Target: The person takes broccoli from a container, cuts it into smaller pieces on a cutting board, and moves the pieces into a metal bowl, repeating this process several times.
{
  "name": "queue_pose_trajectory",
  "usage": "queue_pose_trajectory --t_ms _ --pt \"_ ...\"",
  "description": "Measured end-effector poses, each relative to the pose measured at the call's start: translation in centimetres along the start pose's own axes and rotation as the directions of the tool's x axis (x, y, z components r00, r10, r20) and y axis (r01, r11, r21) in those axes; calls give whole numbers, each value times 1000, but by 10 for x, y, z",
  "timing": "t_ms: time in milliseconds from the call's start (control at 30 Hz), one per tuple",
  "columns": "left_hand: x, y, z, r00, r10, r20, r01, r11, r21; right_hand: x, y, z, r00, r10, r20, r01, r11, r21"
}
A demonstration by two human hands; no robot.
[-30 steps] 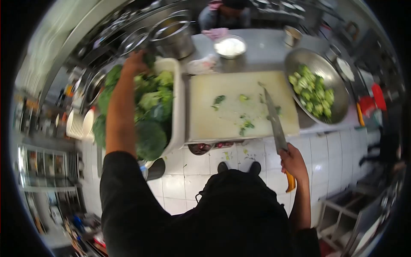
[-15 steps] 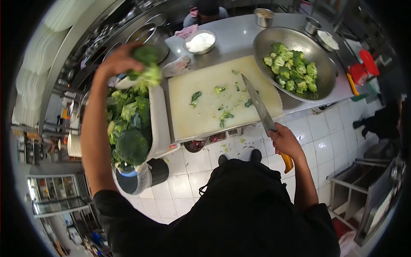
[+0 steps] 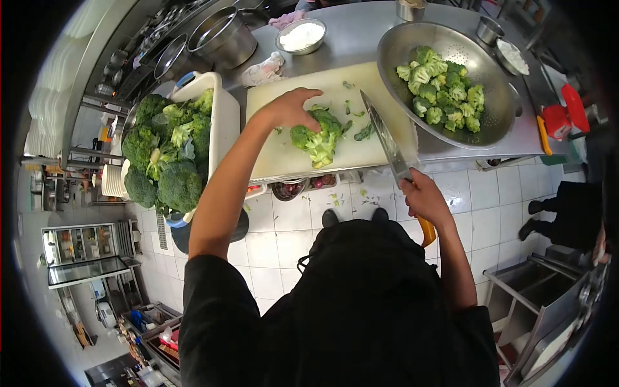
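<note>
My right hand point(image 3: 425, 197) is wrapped round the yellow handle of a large kitchen knife point(image 3: 385, 138), its blade slanting over the right part of the cutting board point(image 3: 271, 158). A broccoli head point(image 3: 320, 137) lies on the board with its pale cut stalk toward me. Over its upper left side is my left hand point(image 3: 293, 108), fingers spread and thumb right at the florets. Small green leaf scraps point(image 3: 365, 131) lie between the broccoli and the blade. Left of the board, a white crate point(image 3: 222, 119) is heaped with whole broccoli heads point(image 3: 178, 184).
A steel colander point(image 3: 403, 48) with cut broccoli florets point(image 3: 448, 87) stands right of the board. Behind the board are a bowl of white stuff point(image 3: 302, 37) and a crumpled cloth point(image 3: 263, 69). Steel pots point(image 3: 222, 39) stand farther left. Another person's dark-clothed legs point(image 3: 561, 213) show at right.
My left hand has come from above the crate to the board, bringing a broccoli head that now lies there, and its fingers have spread. The knife stays in my right hand.
</note>
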State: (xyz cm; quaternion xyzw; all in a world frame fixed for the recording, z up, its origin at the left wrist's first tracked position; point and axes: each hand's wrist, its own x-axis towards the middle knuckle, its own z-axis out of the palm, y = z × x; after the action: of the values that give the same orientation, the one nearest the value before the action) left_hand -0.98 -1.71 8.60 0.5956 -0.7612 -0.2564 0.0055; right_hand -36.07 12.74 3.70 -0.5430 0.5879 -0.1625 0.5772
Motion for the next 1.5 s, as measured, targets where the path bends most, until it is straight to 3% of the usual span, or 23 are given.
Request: queue_pose_trajectory --t_ms 67,100,167,233,267,367,467,567,667,767,867,1033,1233,1333,1500 --pt "-37 17 22 945 -18 -325 57 992 109 0 4 -2 1000 -24 -3 24 1000 -1" --pt "-59 38 42 790 58 -610 -7 996 85 1 5 -4 999 -33 -2 33 999 -4" --pt "-95 70 95 654 40 -756 53 994 99 -1 9 -5 999 -40 -5 40 999 -2" --pt "-114 91 152 737 82 -671 -44 996 74 1 11 -3 999 -33 -9 33 999 7" --pt "-112 99 169 759 34 -650 -12 999 37 3 11 -1 999 -34 2 34 999 1" --pt "-88 87 188 721 -28 -693 68 997 30 9 6 4 999 -32 5 33 999 -38" --pt "-77 68 182 691 -69 -719 69 997 -29 11 -1 8 1000 13 20 -12 999 -50" --pt "-76 56 169 692 -21 -721 -15 999 -43 15 3 15 995 -91 -42 88 995 -50" --pt "-74 36 155 654 35 -756 -80 997 -23 30 17 25 945 -297 -137 280 950 -136" --pt "-68 25 123 584 -21 -811 -114 988 -108 23 -13 38 944 -279 -176 272 960 -63" --pt "-64 15 85 665 -250 -704 -82 912 -401 34 -30 55 905 -376 -196 355 925 -135" --pt "-64 -5 75 691 -210 -692 -106 917 -384 57 -70 94 828 -507 -238 431 848 -307" --pt "-72 -13 77 690 -137 -711 -166 925 -340 81 -99 124 791 -559 -247 461 812 -358" --pt "-74 -15 74 704 -135 -697 -171 920 -352 85 -111 136 705 -612 -358 507 788 -349" --pt "-73 -22 73 704 -129 -698 -218 897 -385 104 -99 150 767 -586 -262 458 785 -417"
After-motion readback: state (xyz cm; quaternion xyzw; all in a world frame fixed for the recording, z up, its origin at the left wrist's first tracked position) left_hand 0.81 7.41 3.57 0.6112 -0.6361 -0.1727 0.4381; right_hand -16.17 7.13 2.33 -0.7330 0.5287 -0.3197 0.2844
